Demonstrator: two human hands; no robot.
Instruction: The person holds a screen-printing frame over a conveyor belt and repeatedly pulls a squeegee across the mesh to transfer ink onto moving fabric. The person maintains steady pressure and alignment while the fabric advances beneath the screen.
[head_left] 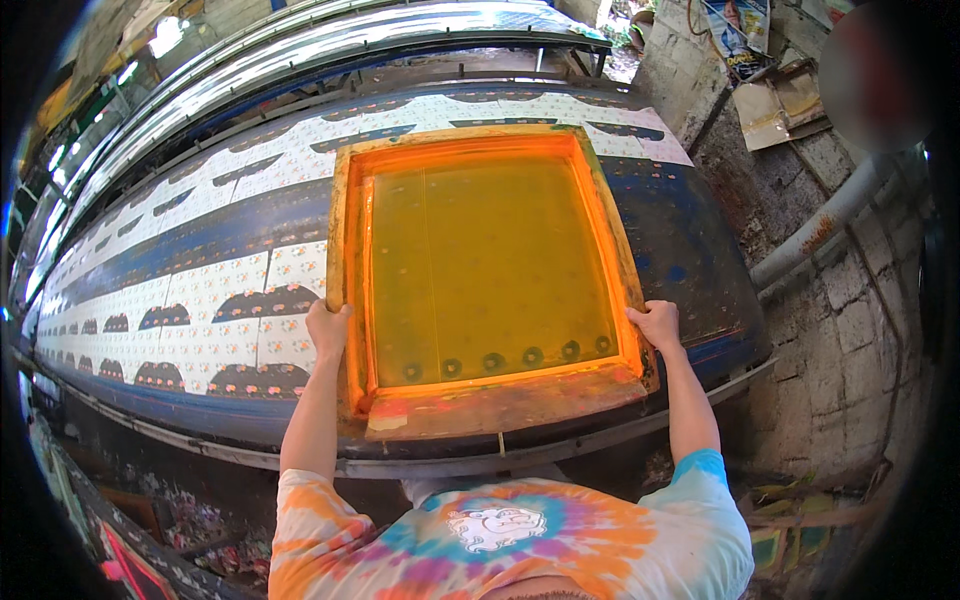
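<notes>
Between my hands is a large screen printing frame (585, 175) with wooden edges, orange tape along its inner sides and a yellow-green mesh (490, 260). A row of dark round marks shows near the mesh's close edge. My left hand (329, 326) is closed round the frame's left side. On the opposite side, my right hand (656, 324) grips the wooden edge. The frame lies over the dark printing table (690, 240); whether it rests flat or is slightly raised, I cannot tell. Floral-printed white fabric pieces (200, 345) lie to its left, and more fabric continues behind it.
A metal rail (420, 466) runs along the table's near edge. Another long table (380, 60) stands beyond. On the right are a block wall (850, 350), a slanting pipe (830, 225) and a cardboard piece (780, 105). Clutter (190, 520) lies below at the left.
</notes>
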